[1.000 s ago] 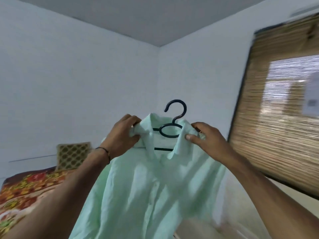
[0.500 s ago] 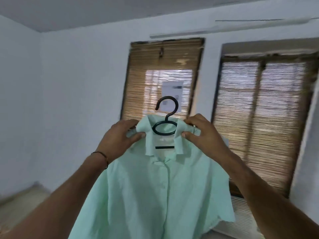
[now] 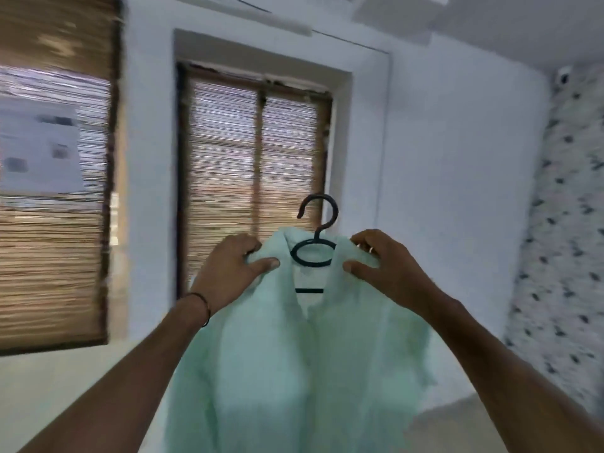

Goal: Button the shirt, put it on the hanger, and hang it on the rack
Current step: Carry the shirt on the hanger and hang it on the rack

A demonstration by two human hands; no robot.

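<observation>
A pale mint-green shirt (image 3: 294, 364) hangs in front of me on a black hanger (image 3: 315, 235), whose hook and ring stick up out of the collar. The shirt's front is closed below the collar. My left hand (image 3: 233, 271) grips the shirt's left shoulder next to the collar, thumb on the front of the cloth. On the other side, my right hand (image 3: 382, 266) pinches the right shoulder in the same way. Both arms are stretched forward and hold the shirt up at chest height. No rack is in view.
Two windows with bamboo blinds (image 3: 255, 178) are set in the white wall ahead, the left one bearing a blurred white paper (image 3: 39, 148). A speckled wall (image 3: 568, 223) stands at the right. Pale floor shows at the bottom right.
The view has swung to the right: the bed and the corner are gone, the windows slid left and a speckled wall came in. Both hands keep the same hold on the shirt.
</observation>
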